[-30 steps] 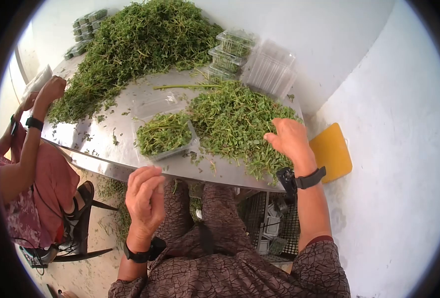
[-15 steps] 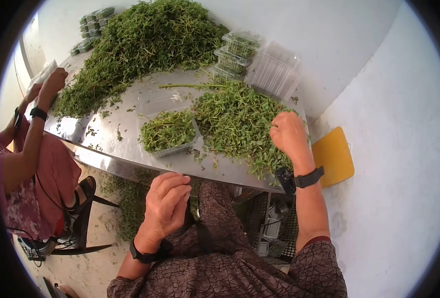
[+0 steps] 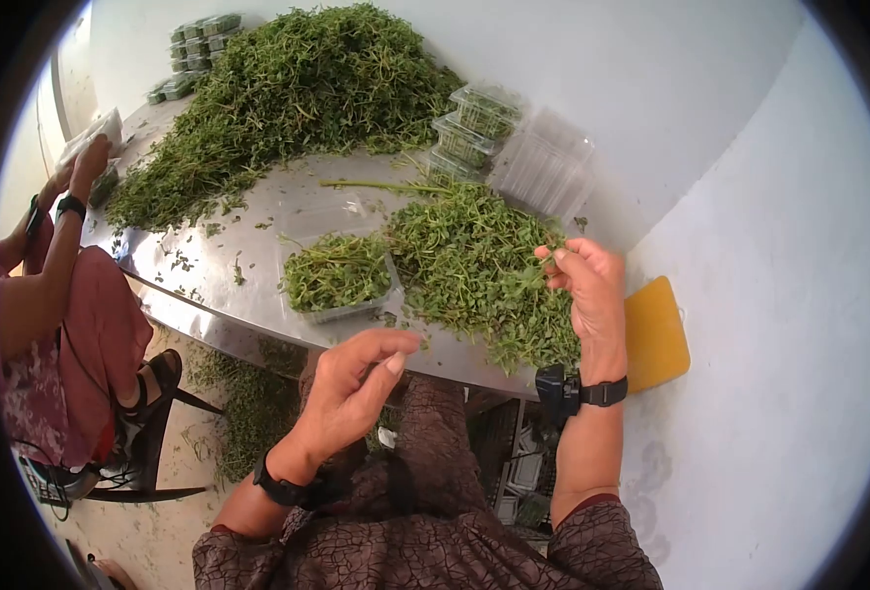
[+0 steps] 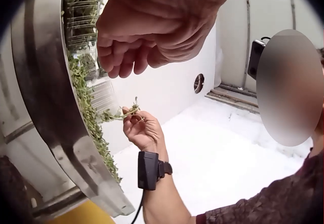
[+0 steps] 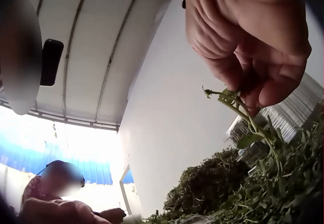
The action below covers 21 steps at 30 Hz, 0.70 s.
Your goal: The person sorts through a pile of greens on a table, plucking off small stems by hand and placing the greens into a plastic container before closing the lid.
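My right hand point(image 3: 594, 290) pinches a leafy green sprig point(image 5: 249, 116) between thumb and fingertips, just above the right edge of a small heap of cut greens point(image 3: 474, 265). The sprig shows at the fingertips in both wrist views. Near the table's front edge hovers my left hand point(image 3: 356, 385), fingers loosely bent and nothing between them. Beyond it, a clear plastic clamshell box point(image 3: 345, 313) full of greens stands on the metal table point(image 3: 253, 285), its lid point(image 3: 322, 218) folded back.
A large mound of greens point(image 3: 317, 84) fills the table's back. Filled boxes point(image 3: 466, 138) are stacked beside nested clear boxes point(image 3: 545, 167). A yellow board point(image 3: 657, 334) leans at the right wall. Another person point(image 3: 71, 334) sits at the left. A long stem point(image 3: 371, 185) lies behind the heap.
My left hand has moved right along the table's front edge. The right hand has turned over and come up slightly from the heap, with a sprig now visible at its fingertips.
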Each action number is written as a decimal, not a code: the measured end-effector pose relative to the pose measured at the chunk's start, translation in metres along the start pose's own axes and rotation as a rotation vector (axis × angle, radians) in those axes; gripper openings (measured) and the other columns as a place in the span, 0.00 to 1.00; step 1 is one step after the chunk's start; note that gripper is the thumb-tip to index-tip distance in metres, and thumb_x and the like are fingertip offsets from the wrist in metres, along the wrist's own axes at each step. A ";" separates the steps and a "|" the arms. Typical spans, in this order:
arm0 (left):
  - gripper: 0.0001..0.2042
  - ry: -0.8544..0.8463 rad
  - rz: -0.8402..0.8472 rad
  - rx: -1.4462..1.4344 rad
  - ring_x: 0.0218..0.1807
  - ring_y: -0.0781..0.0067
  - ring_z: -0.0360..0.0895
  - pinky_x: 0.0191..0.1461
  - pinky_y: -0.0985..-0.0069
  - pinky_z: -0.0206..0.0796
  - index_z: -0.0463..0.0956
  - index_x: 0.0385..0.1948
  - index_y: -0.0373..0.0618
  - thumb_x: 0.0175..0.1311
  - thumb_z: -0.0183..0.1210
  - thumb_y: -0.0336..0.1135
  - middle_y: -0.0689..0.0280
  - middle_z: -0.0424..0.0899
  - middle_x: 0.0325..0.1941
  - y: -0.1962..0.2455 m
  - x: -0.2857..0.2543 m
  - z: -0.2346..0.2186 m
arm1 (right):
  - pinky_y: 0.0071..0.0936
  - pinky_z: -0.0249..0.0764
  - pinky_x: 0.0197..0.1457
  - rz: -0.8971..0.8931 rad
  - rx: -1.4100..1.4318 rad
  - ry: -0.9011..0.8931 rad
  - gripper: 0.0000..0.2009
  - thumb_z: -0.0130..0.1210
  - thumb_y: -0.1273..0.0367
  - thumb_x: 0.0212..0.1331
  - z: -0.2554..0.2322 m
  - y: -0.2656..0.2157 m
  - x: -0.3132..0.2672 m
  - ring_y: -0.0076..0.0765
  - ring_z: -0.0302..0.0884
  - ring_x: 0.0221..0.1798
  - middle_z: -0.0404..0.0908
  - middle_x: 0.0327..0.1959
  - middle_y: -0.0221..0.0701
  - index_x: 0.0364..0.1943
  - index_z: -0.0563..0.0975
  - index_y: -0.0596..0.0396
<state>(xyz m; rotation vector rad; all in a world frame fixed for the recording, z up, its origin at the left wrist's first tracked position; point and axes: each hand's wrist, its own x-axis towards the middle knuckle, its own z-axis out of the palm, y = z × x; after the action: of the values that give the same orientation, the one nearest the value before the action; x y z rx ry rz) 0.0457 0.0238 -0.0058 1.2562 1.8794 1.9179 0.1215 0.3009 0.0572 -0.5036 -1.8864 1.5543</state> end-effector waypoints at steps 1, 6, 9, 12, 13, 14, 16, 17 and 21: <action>0.10 -0.013 -0.080 -0.137 0.48 0.74 0.78 0.51 0.76 0.69 0.79 0.46 0.37 0.70 0.52 0.29 0.60 0.83 0.50 -0.002 -0.001 0.003 | 0.19 0.72 0.32 0.000 0.001 -0.001 0.07 0.53 0.74 0.60 0.002 0.002 -0.003 0.20 0.74 0.28 0.85 0.37 0.40 0.36 0.78 0.65; 0.12 -0.034 -0.272 -0.366 0.51 0.80 0.74 0.56 0.79 0.64 0.78 0.51 0.37 0.74 0.49 0.30 0.65 0.82 0.53 -0.001 -0.002 0.015 | 0.19 0.74 0.31 0.034 0.205 -0.104 0.07 0.53 0.75 0.60 0.022 0.001 -0.024 0.22 0.78 0.30 0.86 0.34 0.39 0.37 0.79 0.66; 0.13 -0.032 -0.305 -0.329 0.46 0.85 0.72 0.52 0.82 0.65 0.77 0.52 0.36 0.74 0.49 0.30 0.68 0.82 0.51 -0.010 -0.008 0.015 | 0.20 0.74 0.32 0.043 0.240 -0.151 0.07 0.53 0.75 0.61 0.029 -0.003 -0.029 0.22 0.79 0.31 0.86 0.35 0.40 0.37 0.79 0.66; 0.14 -0.025 -0.302 -0.319 0.51 0.83 0.74 0.56 0.80 0.65 0.75 0.55 0.37 0.74 0.49 0.31 0.67 0.81 0.54 -0.016 -0.008 0.010 | 0.21 0.74 0.33 0.040 0.255 -0.193 0.07 0.52 0.74 0.63 0.036 -0.006 -0.030 0.22 0.79 0.31 0.86 0.37 0.39 0.38 0.79 0.66; 0.14 -0.023 -0.310 -0.323 0.51 0.83 0.74 0.56 0.80 0.65 0.75 0.55 0.37 0.74 0.49 0.31 0.67 0.81 0.54 -0.015 -0.006 0.012 | 0.21 0.74 0.34 0.035 0.280 -0.207 0.07 0.53 0.74 0.63 0.039 -0.010 -0.030 0.22 0.79 0.32 0.86 0.37 0.39 0.39 0.79 0.65; 0.16 0.003 -0.250 -0.391 0.56 0.79 0.73 0.60 0.78 0.64 0.72 0.59 0.38 0.74 0.50 0.31 0.66 0.78 0.58 -0.014 -0.003 0.016 | 0.21 0.74 0.34 0.029 0.305 -0.222 0.07 0.53 0.74 0.64 0.043 -0.012 -0.031 0.22 0.79 0.32 0.86 0.37 0.38 0.39 0.79 0.65; 0.18 0.043 -0.192 -0.454 0.61 0.75 0.72 0.63 0.75 0.63 0.68 0.63 0.39 0.74 0.50 0.32 0.64 0.75 0.62 -0.012 0.006 0.018 | 0.21 0.74 0.35 0.030 0.312 -0.236 0.07 0.53 0.74 0.64 0.051 -0.012 -0.032 0.22 0.79 0.33 0.86 0.37 0.38 0.39 0.79 0.65; 0.21 0.034 -0.137 -0.399 0.65 0.70 0.68 0.66 0.72 0.61 0.63 0.66 0.39 0.74 0.51 0.33 0.63 0.71 0.65 -0.012 0.010 0.018 | 0.21 0.74 0.35 0.024 0.320 -0.240 0.07 0.53 0.74 0.64 0.056 -0.012 -0.034 0.22 0.79 0.33 0.86 0.37 0.37 0.39 0.79 0.65; 0.28 0.050 -0.107 -0.475 0.68 0.65 0.65 0.65 0.68 0.64 0.55 0.70 0.39 0.71 0.53 0.31 0.57 0.65 0.69 -0.012 0.019 0.028 | 0.20 0.74 0.37 0.038 0.339 -0.235 0.07 0.52 0.75 0.64 0.077 -0.008 -0.052 0.20 0.79 0.33 0.86 0.37 0.36 0.39 0.80 0.66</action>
<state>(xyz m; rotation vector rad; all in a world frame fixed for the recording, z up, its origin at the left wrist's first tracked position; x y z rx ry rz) 0.0476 0.0588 -0.0125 0.9469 1.3553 2.1744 0.1073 0.2093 0.0448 -0.2140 -1.7313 1.9813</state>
